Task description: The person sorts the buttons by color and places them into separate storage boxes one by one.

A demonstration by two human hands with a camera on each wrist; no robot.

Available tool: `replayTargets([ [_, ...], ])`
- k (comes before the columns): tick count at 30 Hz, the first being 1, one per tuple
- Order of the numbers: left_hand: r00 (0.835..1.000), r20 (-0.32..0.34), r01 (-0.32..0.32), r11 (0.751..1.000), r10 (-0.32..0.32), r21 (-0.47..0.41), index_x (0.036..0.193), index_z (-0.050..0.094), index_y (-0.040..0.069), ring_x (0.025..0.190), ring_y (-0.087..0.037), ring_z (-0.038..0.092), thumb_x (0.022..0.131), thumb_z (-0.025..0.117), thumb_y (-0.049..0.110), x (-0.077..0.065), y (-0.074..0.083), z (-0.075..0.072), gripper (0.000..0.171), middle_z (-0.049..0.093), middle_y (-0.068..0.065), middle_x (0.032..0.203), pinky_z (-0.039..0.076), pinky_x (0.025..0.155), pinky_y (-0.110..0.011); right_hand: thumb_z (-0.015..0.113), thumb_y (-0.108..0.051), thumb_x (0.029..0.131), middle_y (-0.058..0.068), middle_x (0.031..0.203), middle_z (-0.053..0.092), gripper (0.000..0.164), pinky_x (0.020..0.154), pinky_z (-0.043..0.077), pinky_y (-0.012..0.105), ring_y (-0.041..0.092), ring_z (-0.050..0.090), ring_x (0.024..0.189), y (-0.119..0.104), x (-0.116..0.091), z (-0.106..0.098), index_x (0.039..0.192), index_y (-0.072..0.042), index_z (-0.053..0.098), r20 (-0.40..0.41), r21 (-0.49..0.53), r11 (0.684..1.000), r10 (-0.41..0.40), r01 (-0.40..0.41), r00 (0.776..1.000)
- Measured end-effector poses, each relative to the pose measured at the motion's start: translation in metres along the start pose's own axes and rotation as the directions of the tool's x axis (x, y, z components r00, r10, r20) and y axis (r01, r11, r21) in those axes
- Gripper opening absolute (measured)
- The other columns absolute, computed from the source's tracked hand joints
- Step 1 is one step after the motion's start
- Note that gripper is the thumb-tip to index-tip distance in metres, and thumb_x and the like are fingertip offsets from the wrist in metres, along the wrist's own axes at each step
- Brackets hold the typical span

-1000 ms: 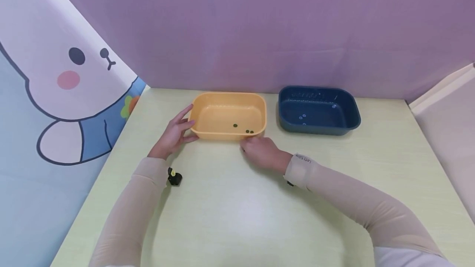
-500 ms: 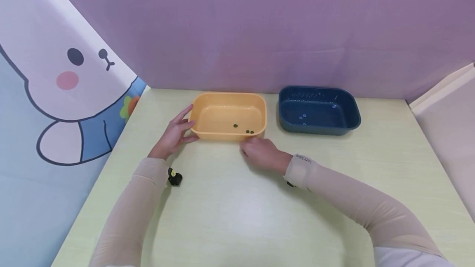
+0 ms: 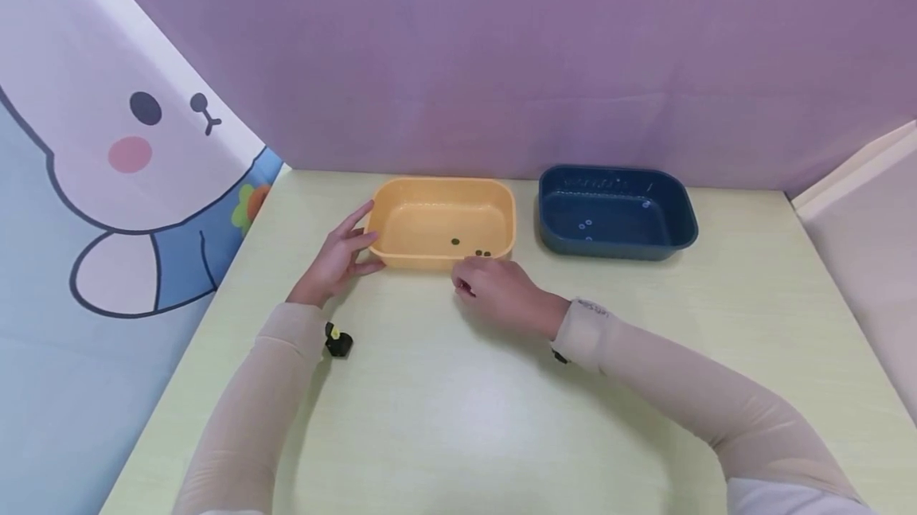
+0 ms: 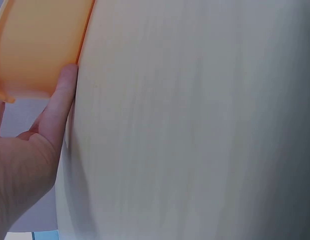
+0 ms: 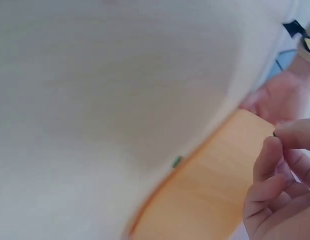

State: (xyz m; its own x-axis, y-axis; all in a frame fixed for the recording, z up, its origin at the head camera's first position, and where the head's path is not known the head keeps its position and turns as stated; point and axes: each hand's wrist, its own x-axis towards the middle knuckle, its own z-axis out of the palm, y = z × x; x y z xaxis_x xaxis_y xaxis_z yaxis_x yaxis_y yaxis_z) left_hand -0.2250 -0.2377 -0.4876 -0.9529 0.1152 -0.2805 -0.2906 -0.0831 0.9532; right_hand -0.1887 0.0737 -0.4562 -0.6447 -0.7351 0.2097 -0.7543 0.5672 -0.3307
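Note:
A yellow plastic tray (image 3: 423, 216) stands at the back of the table with a few small dark green discs (image 3: 454, 242) inside. My left hand (image 3: 335, 256) rests on its left end, fingers spread on the rim and thumb lying straight along the near side. Just in front of the tray's near right part is my right hand (image 3: 501, 292), fingers curled. In the right wrist view its thumb and index finger pinch a small dark piece (image 5: 275, 134), mostly hidden by the fingertips. A small green piece (image 5: 178, 161) shows at the tray's edge there.
To the right of the yellow tray stands a dark blue tray (image 3: 616, 248) holding several small pale rings (image 3: 585, 224). A purple cloth (image 3: 458, 61) hangs behind the table (image 3: 458, 419). A black device (image 3: 338, 342) sits at my left wrist.
My right hand has risen slightly and shifted a little left along the yellow tray's near side, its fingertips now turned more into view. The left hand and both trays stay in place.

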Motion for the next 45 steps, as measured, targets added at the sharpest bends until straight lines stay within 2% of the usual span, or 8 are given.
replayTargets([
  [3, 1.000, -0.001, 0.002, 1.000, -0.002, -0.001, 0.160, 0.027, 0.038, 0.140, -0.039, 0.041, 0.106, 0.050, 0.013, 0.000, 0.001, 0.000, 0.063, 0.032, -0.018, 0.157, 0.051, 0.094, -0.055, 0.068, -0.012, 0.096, -0.008, 0.081, 0.062, 0.011, 0.062, 0.048, 0.024, 0.008, 0.056, 0.071, -0.001, 0.005, -0.011, 0.086, -0.017, 0.065, 0.002, 0.166, 0.983, 0.075, -0.074, 0.997],
  [7, 1.000, -0.002, 0.006, 1.000, -0.006, -0.001, 0.159, 0.028, 0.039, 0.140, -0.038, 0.041, 0.107, 0.049, 0.013, 0.000, 0.000, 0.000, 0.062, 0.032, -0.018, 0.158, 0.050, 0.095, -0.056, 0.070, -0.012, 0.095, -0.007, 0.081, 0.067, 0.009, 0.065, 0.051, 0.026, 0.009, 0.060, 0.073, 0.006, 0.010, -0.017, 0.088, -0.016, 0.068, 0.006, 0.375, 0.911, 0.185, -0.174, 0.983],
  [13, 1.000, 0.003, -0.004, 1.000, 0.004, -0.011, 0.161, 0.025, 0.034, 0.141, -0.040, 0.040, 0.106, 0.048, 0.010, -0.001, 0.000, 0.001, 0.064, 0.031, -0.021, 0.157, 0.048, 0.097, -0.059, 0.073, -0.012, 0.094, -0.002, 0.082, 0.068, 0.004, 0.061, 0.051, 0.031, 0.015, 0.060, 0.068, 0.021, 0.014, -0.022, 0.091, -0.011, 0.071, -0.046, 0.527, 0.820, 0.292, -0.225, 0.955],
  [22, 1.000, -0.003, 0.000, 1.000, 0.000, -0.001, 0.161, 0.024, 0.034, 0.141, -0.040, 0.039, 0.107, 0.047, 0.011, -0.001, 0.000, 0.000, 0.063, 0.030, -0.020, 0.158, 0.048, 0.096, -0.059, 0.072, -0.010, 0.094, 0.006, 0.082, 0.067, 0.005, 0.058, 0.053, 0.031, 0.024, 0.064, 0.067, 0.036, 0.021, -0.027, 0.092, -0.007, 0.070, -0.065, 0.626, 0.724, 0.418, -0.289, 0.906],
  [25, 1.000, -0.003, -0.001, 1.000, 0.001, -0.002, 0.161, 0.025, 0.035, 0.141, -0.039, 0.040, 0.107, 0.048, 0.011, -0.001, -0.001, 0.000, 0.063, 0.031, -0.020, 0.158, 0.049, 0.095, -0.057, 0.073, -0.009, 0.094, 0.007, 0.083, 0.067, 0.005, 0.059, 0.053, 0.031, 0.024, 0.064, 0.068, 0.038, 0.022, -0.028, 0.092, -0.005, 0.070, -0.064, 0.635, 0.712, 0.436, -0.301, 0.898],
  [34, 1.000, 0.000, -0.011, 1.000, 0.011, 0.001, 0.161, 0.025, 0.035, 0.139, -0.040, 0.042, 0.107, 0.048, 0.011, -0.001, 0.000, 0.001, 0.063, 0.033, -0.021, 0.155, 0.052, 0.093, -0.053, 0.074, -0.009, 0.093, 0.009, 0.083, 0.069, 0.005, 0.059, 0.051, 0.030, 0.021, 0.062, 0.066, 0.040, 0.026, -0.029, 0.091, -0.004, 0.071, -0.084, 0.627, 0.715, 0.458, -0.310, 0.885],
  [39, 1.000, -0.001, -0.008, 1.000, 0.008, 0.000, 0.160, 0.026, 0.036, 0.140, -0.040, 0.041, 0.107, 0.049, 0.011, -0.001, 0.001, 0.001, 0.063, 0.033, -0.020, 0.156, 0.050, 0.095, -0.056, 0.072, -0.011, 0.094, 0.018, 0.087, 0.072, 0.007, 0.056, 0.050, 0.029, 0.027, 0.063, 0.066, 0.041, 0.026, -0.028, 0.091, -0.005, 0.070, -0.073, 0.653, 0.685, 0.482, -0.323, 0.873],
  [45, 1.000, 0.002, -0.005, 1.000, 0.005, -0.002, 0.160, 0.026, 0.037, 0.140, -0.040, 0.040, 0.107, 0.048, 0.011, -0.002, 0.001, 0.001, 0.063, 0.032, -0.021, 0.157, 0.048, 0.097, -0.058, 0.072, -0.010, 0.095, 0.016, 0.092, 0.073, 0.012, 0.068, 0.059, 0.046, 0.044, 0.068, 0.077, 0.042, 0.027, -0.025, 0.101, 0.000, 0.068, -0.083, 0.727, 0.622, 0.500, -0.291, 0.862],
])
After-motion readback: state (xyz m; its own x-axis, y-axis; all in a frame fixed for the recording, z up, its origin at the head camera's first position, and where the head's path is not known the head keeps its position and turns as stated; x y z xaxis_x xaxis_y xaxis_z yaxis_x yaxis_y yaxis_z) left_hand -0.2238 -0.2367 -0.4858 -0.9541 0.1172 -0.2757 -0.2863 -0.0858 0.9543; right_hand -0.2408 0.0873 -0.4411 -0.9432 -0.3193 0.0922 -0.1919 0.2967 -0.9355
